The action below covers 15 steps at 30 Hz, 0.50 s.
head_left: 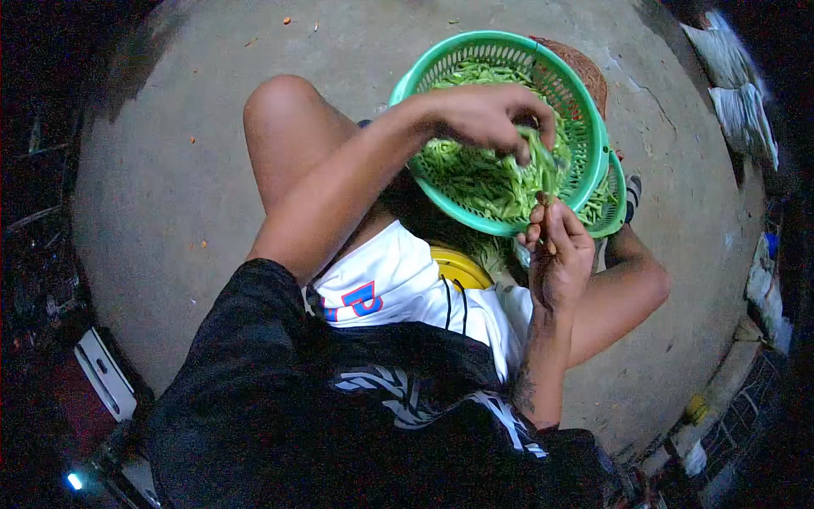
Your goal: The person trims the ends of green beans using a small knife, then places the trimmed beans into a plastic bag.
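A green plastic basket holds many cut green vegetable pieces. Over it reaches my left hand, its fingers curled around thin green pieces, slightly blurred. My right hand is closed at the basket's near right rim, fingertips pinched on something narrow and brownish that I cannot make out. A longer green piece stands between the two hands, just above my right fingertips.
Beneath the basket's right side sits a second green basket with more green pieces. A reddish-brown mesh bag lies behind. Something yellow and round is near my lap. Pale sacks are at the right edge, and small orange scraps dot the concrete floor.
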### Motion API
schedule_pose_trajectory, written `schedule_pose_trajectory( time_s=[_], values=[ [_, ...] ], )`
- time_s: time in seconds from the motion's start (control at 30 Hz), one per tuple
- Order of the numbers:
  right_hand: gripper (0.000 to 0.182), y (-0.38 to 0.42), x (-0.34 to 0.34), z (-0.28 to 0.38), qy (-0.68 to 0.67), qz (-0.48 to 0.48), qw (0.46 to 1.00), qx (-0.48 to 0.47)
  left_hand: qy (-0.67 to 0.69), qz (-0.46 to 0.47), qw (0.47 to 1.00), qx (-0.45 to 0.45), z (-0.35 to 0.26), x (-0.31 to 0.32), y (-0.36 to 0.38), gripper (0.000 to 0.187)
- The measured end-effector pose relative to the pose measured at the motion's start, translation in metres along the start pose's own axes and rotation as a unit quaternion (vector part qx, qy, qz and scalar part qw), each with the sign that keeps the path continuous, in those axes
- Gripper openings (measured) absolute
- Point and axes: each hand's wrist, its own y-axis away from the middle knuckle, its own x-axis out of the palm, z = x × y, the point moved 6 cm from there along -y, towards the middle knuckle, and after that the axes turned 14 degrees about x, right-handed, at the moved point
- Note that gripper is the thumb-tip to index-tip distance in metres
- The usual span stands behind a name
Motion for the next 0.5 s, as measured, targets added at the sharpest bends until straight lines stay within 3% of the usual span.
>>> schedule_pose_trajectory(
  time_s=[0.1, 0.17, 0.2, 0.3, 0.5],
  values=[
    [0.027, 0.0, -0.001, 0.003, 0.004, -0.002, 1.0, -0.013, 0.056, -0.03, 0.997, -0.032, 0.001, -0.015, 0.007, 0.037],
    [0.027, -0.003, 0.0, 0.002, 0.016, -0.012, 1.0, 0.0, -0.045, -0.01, 0.998, 0.039, -0.019, 0.0, 0.004, 0.038],
    [0.027, -0.005, 0.002, 0.002, 0.017, -0.014, 1.0, 0.001, -0.023, 0.023, 0.999, -0.007, -0.013, 0.01, 0.004, 0.041],
    [0.027, -0.002, 0.005, 0.001, 0.004, -0.013, 1.0, 0.001, -0.03, 0.03, 0.999, -0.03, -0.009, 0.014, 0.002, 0.042],
    [0.023, -0.004, -0.003, -0.004, -0.058, 0.016, 0.998, 0.037, 0.01, 0.006, 1.0, -0.025, -0.011, 0.008, 0.002, 0.043]
  ],
)
